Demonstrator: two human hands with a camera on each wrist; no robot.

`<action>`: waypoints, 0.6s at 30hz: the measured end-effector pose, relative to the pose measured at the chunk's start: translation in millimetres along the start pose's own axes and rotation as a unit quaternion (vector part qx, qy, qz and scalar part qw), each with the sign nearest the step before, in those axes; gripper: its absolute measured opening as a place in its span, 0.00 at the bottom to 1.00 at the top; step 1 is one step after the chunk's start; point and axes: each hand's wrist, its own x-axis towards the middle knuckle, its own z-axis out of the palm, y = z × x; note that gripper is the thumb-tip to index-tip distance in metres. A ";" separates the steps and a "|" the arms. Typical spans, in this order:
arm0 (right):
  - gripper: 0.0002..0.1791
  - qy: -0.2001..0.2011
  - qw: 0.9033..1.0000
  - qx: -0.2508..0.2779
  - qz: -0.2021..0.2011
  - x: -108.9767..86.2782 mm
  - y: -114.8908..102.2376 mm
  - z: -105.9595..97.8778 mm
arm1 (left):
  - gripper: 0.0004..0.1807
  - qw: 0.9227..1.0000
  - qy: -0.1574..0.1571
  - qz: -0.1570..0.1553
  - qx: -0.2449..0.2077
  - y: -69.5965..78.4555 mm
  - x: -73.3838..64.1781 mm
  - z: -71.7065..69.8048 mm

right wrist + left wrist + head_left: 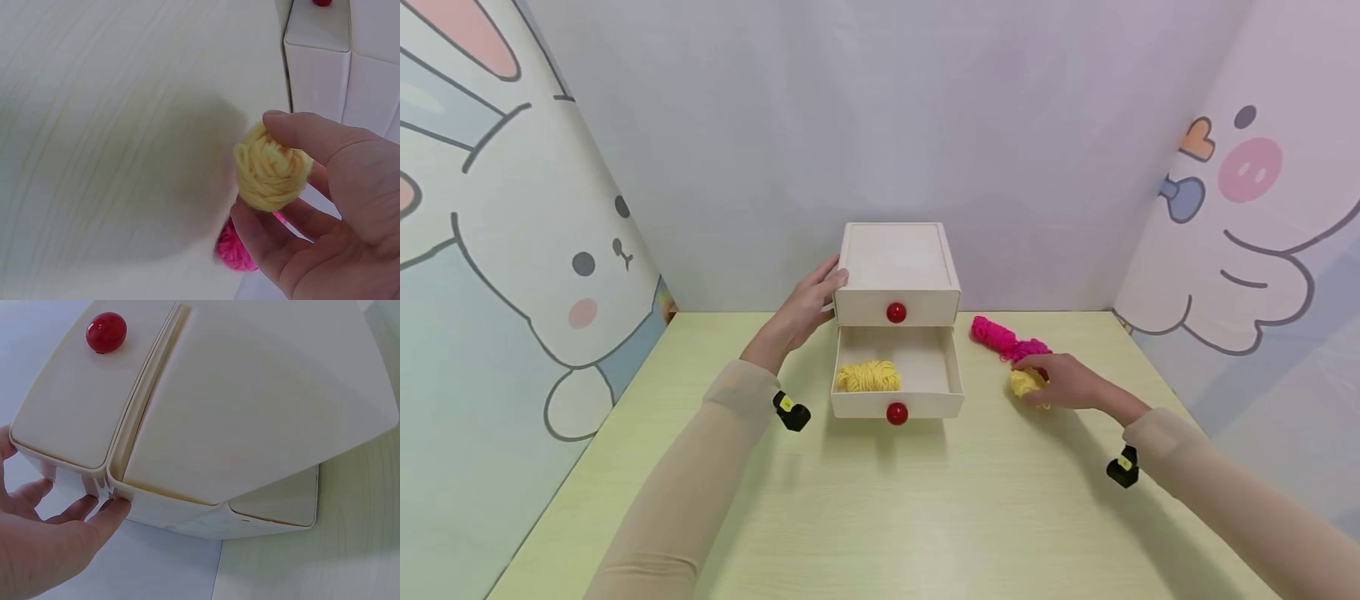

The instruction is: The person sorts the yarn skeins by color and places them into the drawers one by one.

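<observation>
A small white drawer cabinet (895, 254) with red knobs stands at the back of the table. Its drawer (928, 362) below the top one is pulled out and holds a yellow yarn skein (869, 377). My left hand (805, 307) rests against the cabinet's left side, its fingertips touching the wall in the left wrist view. To the right of the cabinet, my right hand (1063, 382) pinches another yellow yarn skein (270, 169) between thumb and fingers. Just behind that hand lies bright pink yarn (992, 333), partly covered by the hand in the right wrist view.
The pale wood-look table (880, 517) meets a light curtain (880, 125) behind the cabinet. Side walls carry cartoon prints, a rabbit (550, 275) on the left and a pink-cheeked figure (1247, 242) on the right. A small black device hangs at each wrist.
</observation>
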 end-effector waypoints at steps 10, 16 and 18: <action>0.27 -0.001 0.999 0.005 -0.053 -11.0 -54.6 -29.4 | 0.38 1.000 0.001 -0.004 0.005 0.5 0.7 -0.5; 0.26 0.008 0.997 0.008 -0.081 -10.7 -89.7 -45.0 | 0.38 1.000 0.001 -0.004 0.007 0.3 0.7 -0.2; 0.26 0.010 0.996 0.006 -0.087 -9.8 -100.9 -49.1 | 0.38 1.000 0.000 -0.003 0.007 -0.2 0.5 -0.3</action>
